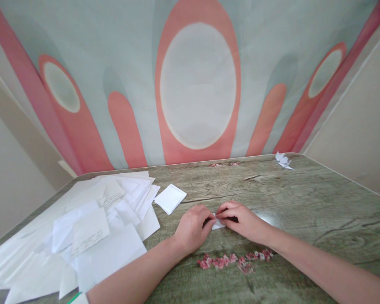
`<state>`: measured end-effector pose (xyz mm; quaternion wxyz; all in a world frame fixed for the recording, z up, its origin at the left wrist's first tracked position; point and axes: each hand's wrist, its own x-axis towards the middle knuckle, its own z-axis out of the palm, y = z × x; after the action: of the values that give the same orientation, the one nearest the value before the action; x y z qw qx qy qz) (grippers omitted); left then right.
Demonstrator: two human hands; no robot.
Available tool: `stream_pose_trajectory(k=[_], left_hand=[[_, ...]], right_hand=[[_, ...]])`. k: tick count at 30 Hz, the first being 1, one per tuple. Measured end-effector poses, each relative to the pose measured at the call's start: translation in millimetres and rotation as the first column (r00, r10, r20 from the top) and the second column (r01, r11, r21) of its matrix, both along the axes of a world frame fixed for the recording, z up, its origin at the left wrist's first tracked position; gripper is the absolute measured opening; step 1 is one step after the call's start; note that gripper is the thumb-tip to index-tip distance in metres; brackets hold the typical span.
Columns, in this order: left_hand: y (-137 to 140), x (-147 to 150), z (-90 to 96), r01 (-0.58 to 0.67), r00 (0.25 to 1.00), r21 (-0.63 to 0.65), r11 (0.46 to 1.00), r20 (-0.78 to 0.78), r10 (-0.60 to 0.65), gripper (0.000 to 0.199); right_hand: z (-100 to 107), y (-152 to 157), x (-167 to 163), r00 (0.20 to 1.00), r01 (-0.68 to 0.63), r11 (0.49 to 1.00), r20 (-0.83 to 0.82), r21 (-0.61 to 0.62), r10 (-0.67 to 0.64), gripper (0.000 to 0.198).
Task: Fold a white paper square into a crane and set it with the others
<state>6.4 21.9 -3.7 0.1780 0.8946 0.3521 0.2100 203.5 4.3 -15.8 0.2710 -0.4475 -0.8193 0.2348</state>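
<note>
A small folded piece of white paper (218, 224) lies on the table in front of me, between my two hands. My left hand (193, 226) pinches its left side with thumb and fingertips. From the right, my right hand (240, 220) closes on the paper's upper right part, its fingertips almost meeting those of the left. The fingers cover the top of the paper, so its exact fold cannot be made out. Up and to the left of my left hand rests a stack of square white paper (170, 198).
Loose white sheets (114, 253), some with writing, spread over the table's left side. Several folded white paper shapes (283, 160) sit at the far right corner. The wood-patterned table (304, 202) carries printed pink flowers and meets a patterned backdrop (198, 84) behind.
</note>
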Motion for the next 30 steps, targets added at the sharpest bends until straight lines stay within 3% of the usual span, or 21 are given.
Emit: stream_pose_trajectory(k=[21, 30], left_hand=[[-1, 10, -2.6, -0.095, 0.995, 0.004, 0.995, -0.02, 0.095, 0.01], [-2, 10, -3.8, -0.115, 0.993, 0.011, 0.993, -0.002, 0.115, 0.01]], right_hand=[[4, 0, 4, 0.993, -0.069, 0.994, 0.103, 0.088, 0.06, 0.021], [22, -11, 7, 0.962, -0.183, 0.978, 0.221, 0.097, 0.159, 0.041]])
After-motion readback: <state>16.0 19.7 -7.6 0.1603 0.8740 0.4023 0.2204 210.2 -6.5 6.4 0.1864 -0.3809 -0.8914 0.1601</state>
